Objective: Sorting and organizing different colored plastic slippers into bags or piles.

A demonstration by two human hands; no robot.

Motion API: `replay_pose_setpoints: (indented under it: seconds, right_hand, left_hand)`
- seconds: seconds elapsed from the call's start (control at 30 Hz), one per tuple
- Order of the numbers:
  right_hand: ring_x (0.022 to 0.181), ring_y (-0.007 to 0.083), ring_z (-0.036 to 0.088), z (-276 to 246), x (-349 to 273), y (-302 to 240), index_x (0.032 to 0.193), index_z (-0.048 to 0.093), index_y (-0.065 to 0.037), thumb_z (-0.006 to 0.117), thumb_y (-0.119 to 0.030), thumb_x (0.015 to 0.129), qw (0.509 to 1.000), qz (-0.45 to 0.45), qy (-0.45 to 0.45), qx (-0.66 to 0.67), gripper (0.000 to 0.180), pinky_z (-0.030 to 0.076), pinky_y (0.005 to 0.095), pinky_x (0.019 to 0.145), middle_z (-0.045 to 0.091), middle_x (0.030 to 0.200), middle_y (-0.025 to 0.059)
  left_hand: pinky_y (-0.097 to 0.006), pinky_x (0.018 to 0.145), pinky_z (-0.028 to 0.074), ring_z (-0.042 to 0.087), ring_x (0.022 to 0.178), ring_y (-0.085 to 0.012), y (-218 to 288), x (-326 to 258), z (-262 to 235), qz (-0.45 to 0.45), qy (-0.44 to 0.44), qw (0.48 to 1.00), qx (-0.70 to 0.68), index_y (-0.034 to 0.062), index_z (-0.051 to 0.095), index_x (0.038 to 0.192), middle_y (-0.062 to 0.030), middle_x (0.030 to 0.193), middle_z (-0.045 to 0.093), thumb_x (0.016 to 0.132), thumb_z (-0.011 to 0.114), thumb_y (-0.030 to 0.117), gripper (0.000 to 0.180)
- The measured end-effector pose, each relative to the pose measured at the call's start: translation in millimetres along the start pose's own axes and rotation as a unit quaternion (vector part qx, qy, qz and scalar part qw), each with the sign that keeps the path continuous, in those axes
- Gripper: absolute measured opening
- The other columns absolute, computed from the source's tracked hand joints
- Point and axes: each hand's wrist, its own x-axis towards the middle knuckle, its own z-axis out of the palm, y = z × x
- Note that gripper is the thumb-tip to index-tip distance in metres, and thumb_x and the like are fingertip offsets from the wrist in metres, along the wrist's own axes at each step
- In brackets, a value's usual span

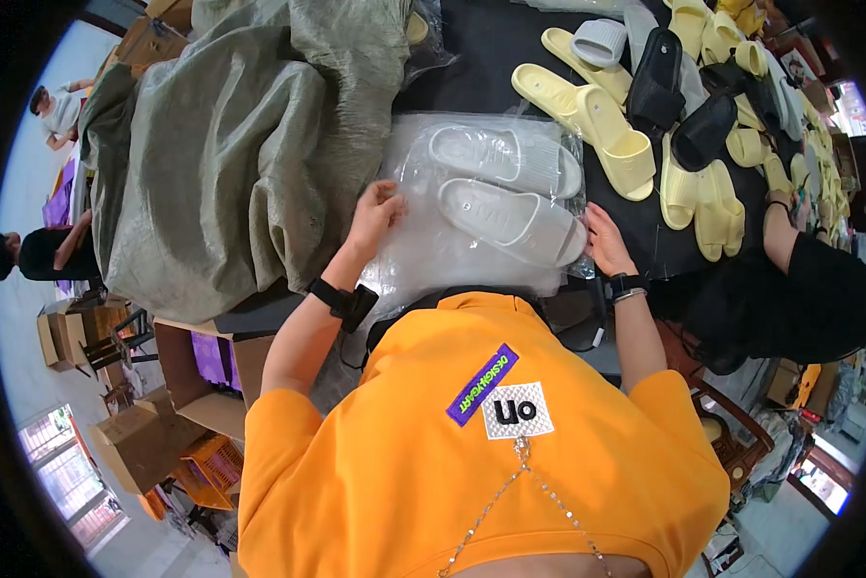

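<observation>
Slippers [512, 222], pale pair, in clear bag [415, 252].
Flanked by half-curled left hand [375, 220], half-curled right hand [608, 245]; grip cannot be told.

We see a black surface [476, 82], bare in a strip toward its far side. On its near part we find a clear plastic bag [409, 255] lying flat, a pair of pale slippers [495, 217] inside. To its left we have a crumpled grey-green sheet [211, 173]; to its right, loose yellow slippers [626, 154] and black slippers [656, 82], some overlapping.
</observation>
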Motion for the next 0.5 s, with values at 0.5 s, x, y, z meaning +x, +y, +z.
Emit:
replay_pose_setpoints:
  seconds: [0.5]
  right_hand:
    - [0.081,0.0127,0.056,7.9,51.0,5.7,0.115,0.049,0.002,0.06,-0.013,0.082,0.978,-0.117,0.042,-0.166,0.037,0.043,0.0238,0.072,0.059,0.09,0.0078]
  left_hand:
    - [-0.027,0.073,0.044,0.055,0.086,-0.0165,-42.6,-11.8,-13.8,0.148,0.171,0.962,0.153,-0.0004,0.048,0.112,-0.0117,0.099,0.056,0.081,0.055,0.016,0.036]
